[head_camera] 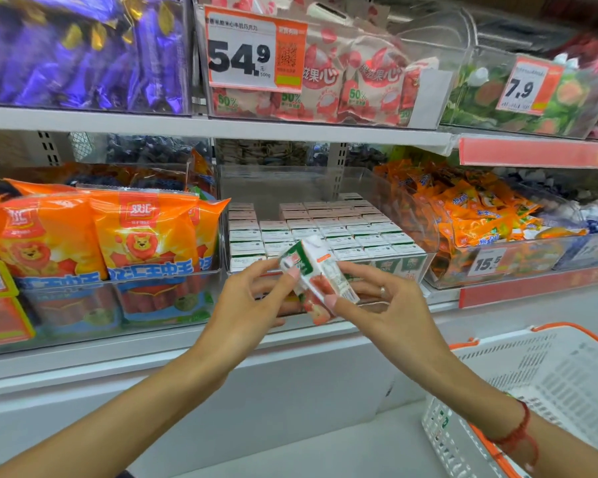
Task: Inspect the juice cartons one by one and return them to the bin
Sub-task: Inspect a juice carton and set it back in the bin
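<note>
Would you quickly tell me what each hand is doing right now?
Left hand: pinching the juice carton.
Right hand: pinching the same carton.

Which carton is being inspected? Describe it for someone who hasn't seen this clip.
On the lower shelf, find the clear bin of cartons between orange snack packs. In front of it, left hand and right hand hold one carton, tilted, the only one outside the rows.

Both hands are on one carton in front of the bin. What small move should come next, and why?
Probably turn the carton to check another face, then set it back. Both the left hand and right hand pinch it, tilted, in front of the clear bin, clear of the packed rows. A gap shows in the second row from the left, likely its slot.
</note>
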Tool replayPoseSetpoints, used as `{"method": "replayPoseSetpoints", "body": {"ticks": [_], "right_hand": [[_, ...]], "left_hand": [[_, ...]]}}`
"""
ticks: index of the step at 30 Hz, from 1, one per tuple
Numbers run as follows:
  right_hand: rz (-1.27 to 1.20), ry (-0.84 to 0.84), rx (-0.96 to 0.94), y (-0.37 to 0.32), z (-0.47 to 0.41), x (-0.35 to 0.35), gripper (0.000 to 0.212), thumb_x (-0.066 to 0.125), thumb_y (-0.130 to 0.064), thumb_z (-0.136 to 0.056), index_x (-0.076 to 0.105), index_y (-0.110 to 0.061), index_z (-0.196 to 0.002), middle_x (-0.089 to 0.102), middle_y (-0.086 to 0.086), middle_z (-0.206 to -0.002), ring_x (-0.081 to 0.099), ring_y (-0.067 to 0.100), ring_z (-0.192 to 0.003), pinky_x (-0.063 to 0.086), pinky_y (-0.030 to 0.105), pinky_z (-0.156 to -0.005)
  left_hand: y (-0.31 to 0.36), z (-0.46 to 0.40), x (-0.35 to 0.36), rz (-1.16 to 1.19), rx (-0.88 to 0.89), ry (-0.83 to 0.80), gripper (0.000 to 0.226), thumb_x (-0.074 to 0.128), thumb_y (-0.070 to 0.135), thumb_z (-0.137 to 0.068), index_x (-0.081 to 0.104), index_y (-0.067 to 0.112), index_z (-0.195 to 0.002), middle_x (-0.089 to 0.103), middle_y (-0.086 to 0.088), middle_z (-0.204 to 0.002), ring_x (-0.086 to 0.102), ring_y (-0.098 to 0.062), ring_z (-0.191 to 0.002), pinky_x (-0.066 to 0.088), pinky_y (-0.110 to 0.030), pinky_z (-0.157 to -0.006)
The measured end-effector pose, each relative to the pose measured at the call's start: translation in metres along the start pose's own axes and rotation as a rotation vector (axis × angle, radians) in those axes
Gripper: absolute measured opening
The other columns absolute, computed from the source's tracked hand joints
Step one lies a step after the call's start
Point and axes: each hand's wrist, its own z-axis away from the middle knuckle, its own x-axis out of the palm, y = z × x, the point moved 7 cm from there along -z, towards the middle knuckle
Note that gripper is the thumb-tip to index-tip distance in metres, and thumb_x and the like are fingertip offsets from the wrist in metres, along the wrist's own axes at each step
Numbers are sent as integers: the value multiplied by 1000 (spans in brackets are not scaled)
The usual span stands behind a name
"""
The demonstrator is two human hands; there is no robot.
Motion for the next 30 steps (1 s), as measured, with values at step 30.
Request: {"method": "replayPoseSetpoints", "body": {"ticks": [30], "right_hand": [[-244,-140,248,12,-35,13,49,80,-30,-69,66,-22,-115,75,-6,-101,70,11,-97,53,32,-92]], "left_hand": [[73,8,-38,-926,593,341,48,55,52,-87,59,27,-128,61,10,-128,52,-8,-120,41,-30,-100]]}}
